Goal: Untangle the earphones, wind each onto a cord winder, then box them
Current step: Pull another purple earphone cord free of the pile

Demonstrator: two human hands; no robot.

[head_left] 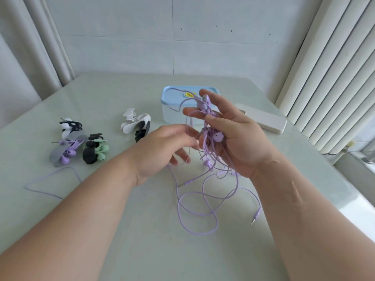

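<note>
A tangle of purple earphones (209, 157) hangs from my right hand (233, 134), raised over the table's middle; its thumb and fingers grip the bundle, earbuds showing between them. My left hand (162, 147) pinches a strand of the tangle at the bundle's left side. Loose purple loops and two jack plugs lie on the table below. On the left sit wound earphones: a purple set on a grey winder (65, 151), a green set on a black winder (94, 149) and a white set on a black winder (70, 126). A blue-lidded box (176, 104) stands behind my hands.
Unused white winder (135, 121) and black winder (143, 131) lie left of the box. A white oblong case (263, 118) rests at the right. A purple cord loop (50, 183) trails on the table at the left. Curtains and a radiator flank the table.
</note>
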